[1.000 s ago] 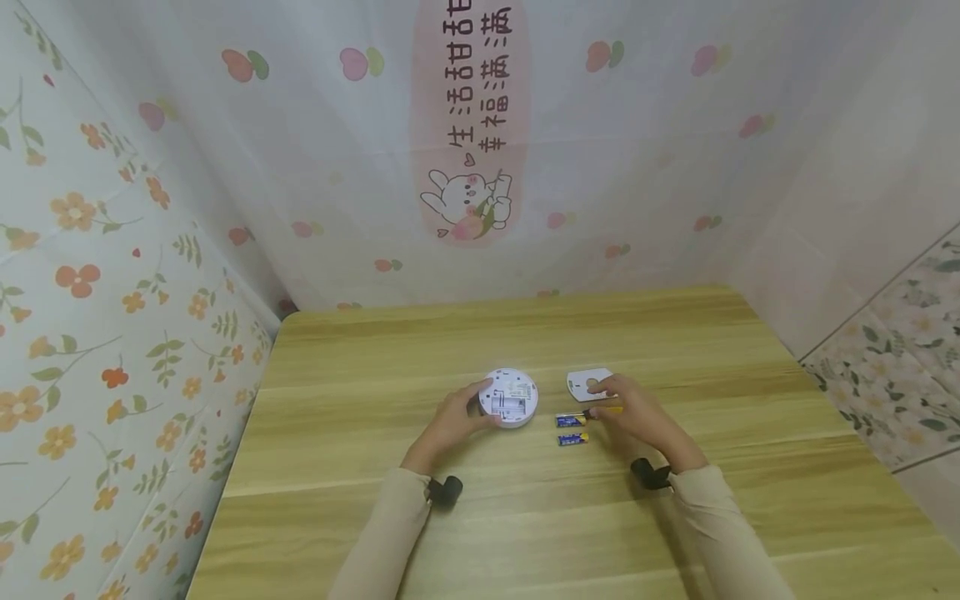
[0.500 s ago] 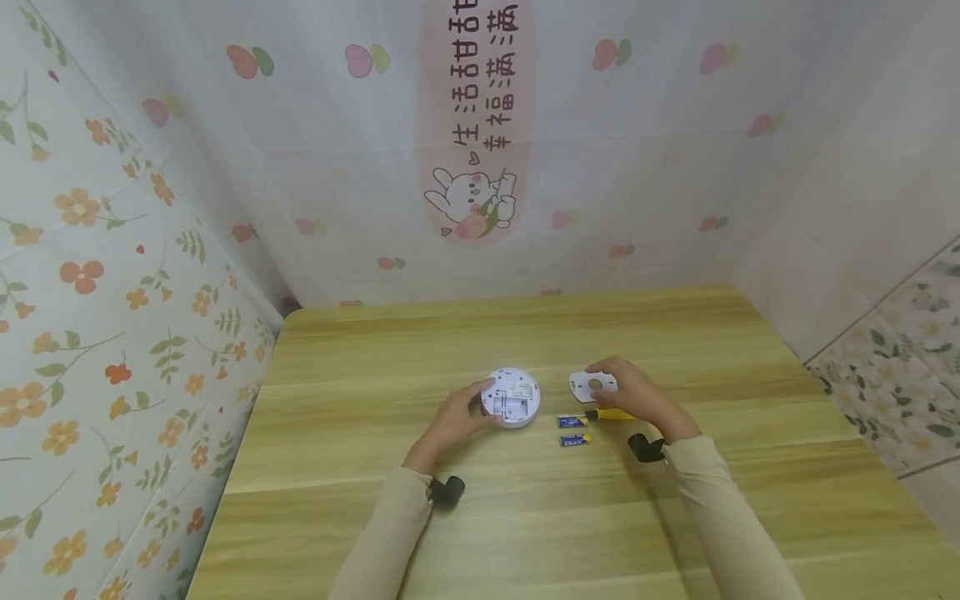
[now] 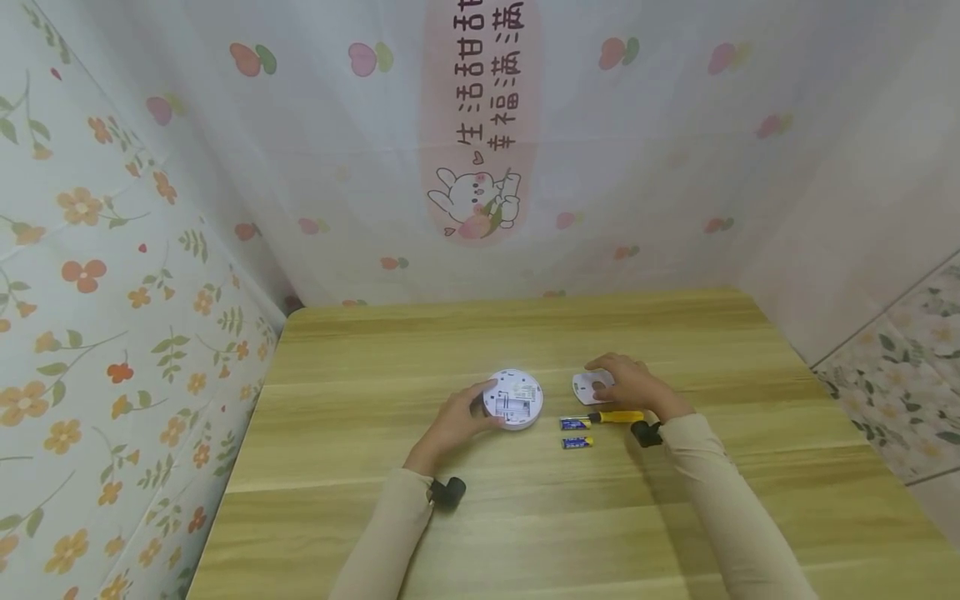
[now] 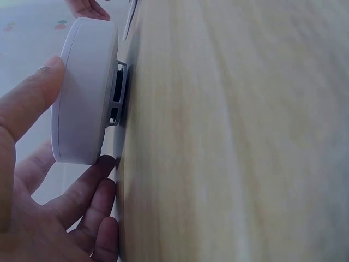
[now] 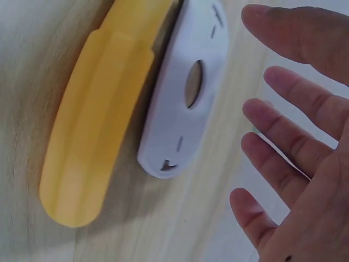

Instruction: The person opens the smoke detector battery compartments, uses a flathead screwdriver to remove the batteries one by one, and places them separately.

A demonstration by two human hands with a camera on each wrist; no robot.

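A round white device [image 3: 514, 398] lies on the wooden table [image 3: 525, 517] with its open battery bay facing up. My left hand [image 3: 478, 409] grips its left edge; in the left wrist view my thumb [image 4: 27, 103] and fingers [image 4: 82, 196] curl round the device [image 4: 84, 93]. My right hand [image 3: 611, 379] hovers over a flat white cover plate [image 3: 587, 386] with its fingers [image 5: 289, 125] spread and holding nothing. The cover plate [image 5: 185, 93] lies beside a yellow-handled screwdriver [image 5: 92, 136], which also shows in the head view [image 3: 618, 416].
Two blue and yellow batteries [image 3: 576, 423] [image 3: 577, 442] lie between the device and the screwdriver. Patterned curtain walls [image 3: 480, 167] close in the table at the back and left. Bare tabletop stretches toward the near edge.
My right hand has left the screwdriver by the batteries and moved back over the cover plate. The left hand and the device have stayed put.
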